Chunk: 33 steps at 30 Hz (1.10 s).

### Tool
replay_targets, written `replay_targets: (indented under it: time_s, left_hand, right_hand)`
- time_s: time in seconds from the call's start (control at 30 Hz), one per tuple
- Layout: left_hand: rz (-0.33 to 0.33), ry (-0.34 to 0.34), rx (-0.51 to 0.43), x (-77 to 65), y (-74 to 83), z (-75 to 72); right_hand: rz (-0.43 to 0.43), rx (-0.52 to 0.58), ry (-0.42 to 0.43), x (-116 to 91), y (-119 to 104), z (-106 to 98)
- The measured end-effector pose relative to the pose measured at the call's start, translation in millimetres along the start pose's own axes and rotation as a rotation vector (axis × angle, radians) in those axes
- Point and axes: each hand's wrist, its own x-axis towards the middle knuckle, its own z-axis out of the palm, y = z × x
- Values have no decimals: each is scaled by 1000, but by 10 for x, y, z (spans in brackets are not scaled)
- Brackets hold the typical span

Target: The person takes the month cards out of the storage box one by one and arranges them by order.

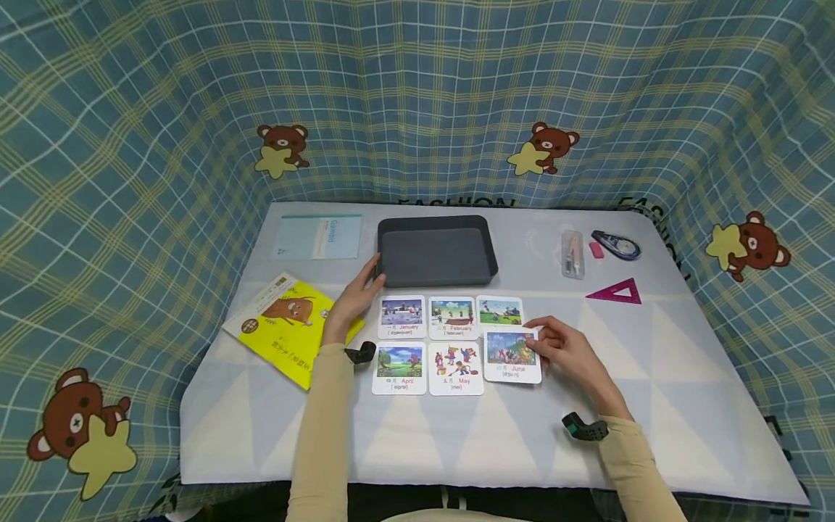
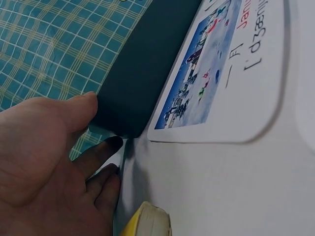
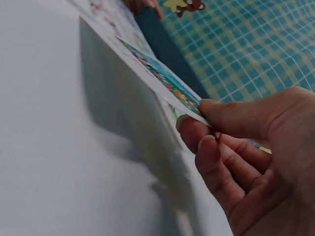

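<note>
My right hand point(image 1: 567, 353) pinches the right edge of a June picture card point(image 1: 512, 355) between thumb and fingers. In the right wrist view that card point(image 3: 165, 83) is tilted, with its near edge off the table and a shadow below. It overlaps the bottom of another picture card point(image 1: 500, 312), whose caption is hidden. January point(image 1: 402, 317), February point(image 1: 452, 317), April point(image 1: 399, 368) and May point(image 1: 455, 368) cards lie flat in two rows. My left hand point(image 1: 355, 299) touches the left front corner of a dark grey tray point(image 1: 437, 257), its fingers loosely extended.
A yellow book point(image 1: 287, 326) lies at an angle beneath my left wrist, a pale blue booklet point(image 1: 320, 237) behind it. On the right are a clear case point(image 1: 572, 255), a pink eraser point(image 1: 596, 250), a correction tape point(image 1: 616, 245) and a magenta set square point(image 1: 609, 293).
</note>
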Motion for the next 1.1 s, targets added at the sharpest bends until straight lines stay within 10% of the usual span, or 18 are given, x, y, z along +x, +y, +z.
replay_targets:
  time_s: [0.6,1.1]
  left_hand:
    - [-91,101,8,-191,-265,-375]
    - [-18,-48,46,18,-20,-113]
  right_hand:
    - [-233,-369,-20,215,-44,476]
    - [-104,-321,151,-104,43,376]
